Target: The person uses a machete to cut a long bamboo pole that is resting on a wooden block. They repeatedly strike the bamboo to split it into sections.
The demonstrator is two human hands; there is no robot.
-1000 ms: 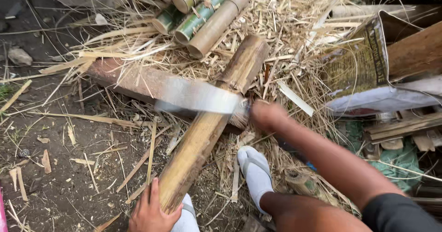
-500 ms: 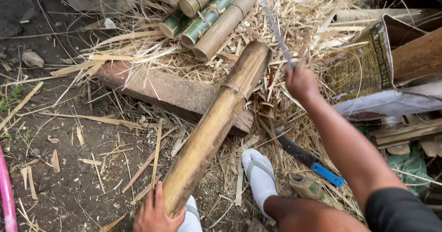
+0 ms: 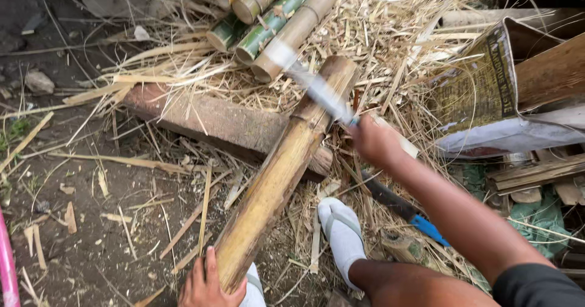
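Nearest, at the bottom edge, the left hand (image 3: 204, 282) presses its fingers and palm around the near end of a long yellow-brown bamboo pole (image 3: 280, 173); the wrist and most of the hand are cut off by the frame. Just right of it a foot in a white sandal (image 3: 341, 237) stands on the litter, with a bare knee below it partly out of view. The pole slants from near left to far right, smooth and round, with a node ring about two thirds along, and rests across a flat reddish wooden block (image 3: 225, 121) lying on the dirt ground (image 3: 91, 221).

Further right, the right arm reaches up from the near right corner, and the right hand (image 3: 375, 139) is clenched shut on the handle of a machete (image 3: 317, 90). Its blade is blurred to a pale streak over the pole's far part, so its edge and whether it touches are hard to tell. A second knife with a blue handle (image 3: 405, 212) lies in the dry straw, partly behind the forearm.

Farthest, a stack of cut green and tan bamboo tubes (image 3: 274, 14) shows hollow ends, and a crumpled printed sack (image 3: 487, 93) sits at far right.
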